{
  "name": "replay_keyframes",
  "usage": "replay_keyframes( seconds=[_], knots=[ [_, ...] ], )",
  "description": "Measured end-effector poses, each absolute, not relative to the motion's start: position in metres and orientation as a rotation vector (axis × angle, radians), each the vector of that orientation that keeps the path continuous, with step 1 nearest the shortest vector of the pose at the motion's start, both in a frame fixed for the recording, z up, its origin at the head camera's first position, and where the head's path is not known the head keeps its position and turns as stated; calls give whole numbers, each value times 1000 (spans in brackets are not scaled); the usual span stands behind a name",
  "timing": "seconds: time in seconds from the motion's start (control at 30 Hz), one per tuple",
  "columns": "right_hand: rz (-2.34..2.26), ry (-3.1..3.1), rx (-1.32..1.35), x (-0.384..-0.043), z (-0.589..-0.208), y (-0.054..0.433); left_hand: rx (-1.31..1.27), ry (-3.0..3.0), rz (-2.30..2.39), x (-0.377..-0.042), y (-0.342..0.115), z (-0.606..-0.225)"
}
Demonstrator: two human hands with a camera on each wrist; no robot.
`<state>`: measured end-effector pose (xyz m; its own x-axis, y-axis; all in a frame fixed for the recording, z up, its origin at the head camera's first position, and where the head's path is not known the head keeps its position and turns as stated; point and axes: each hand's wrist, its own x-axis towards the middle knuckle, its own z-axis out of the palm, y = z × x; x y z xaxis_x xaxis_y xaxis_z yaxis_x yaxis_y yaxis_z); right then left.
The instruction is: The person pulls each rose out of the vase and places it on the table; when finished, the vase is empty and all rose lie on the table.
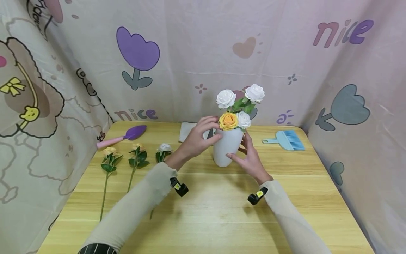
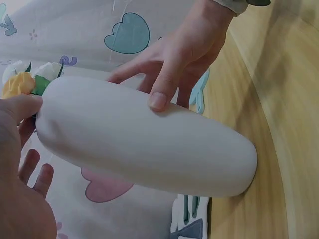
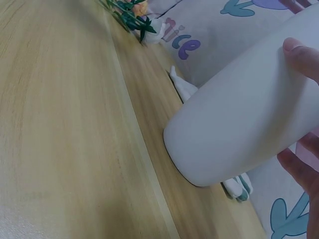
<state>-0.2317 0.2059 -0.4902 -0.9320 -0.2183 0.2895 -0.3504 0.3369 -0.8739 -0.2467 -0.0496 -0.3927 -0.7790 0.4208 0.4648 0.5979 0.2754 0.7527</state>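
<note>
A white vase (image 1: 226,150) stands on the wooden table, holding several white roses (image 1: 254,93) and one yellow rose (image 1: 228,121). My right hand (image 1: 250,160) grips its right side, thumb in front and fingers round the back. At the upper left of the vase is my left hand (image 1: 203,135), its thumb touching the rim and its fingertips beside the yellow rose. In the left wrist view the left thumb (image 2: 25,105) lies at the rim, just under the yellow rose (image 2: 19,84). The right wrist view shows the vase (image 3: 239,109) with its base on the table.
On the left lie two yellowish roses (image 1: 138,158) and a white rose (image 1: 164,148), partly behind my left arm. Behind them is a purple trowel (image 1: 135,131). A white cloth (image 1: 186,131) lies behind the vase, and a blue brush (image 1: 287,140) sits at the right. Printed curtains (image 1: 190,42) surround the table.
</note>
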Motion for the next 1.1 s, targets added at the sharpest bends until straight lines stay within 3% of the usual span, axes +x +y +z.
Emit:
replay_keyframes(
  seconds=[0.57,1.1],
  knots=[
    [1641,-2409,597,-232,-492,206,-1060,-2282,-1161,-242,-26,-395],
    [1621,-2414,589,-232,-494,206,-996,-2159,-1231,-242,-21,-392]
  ],
)
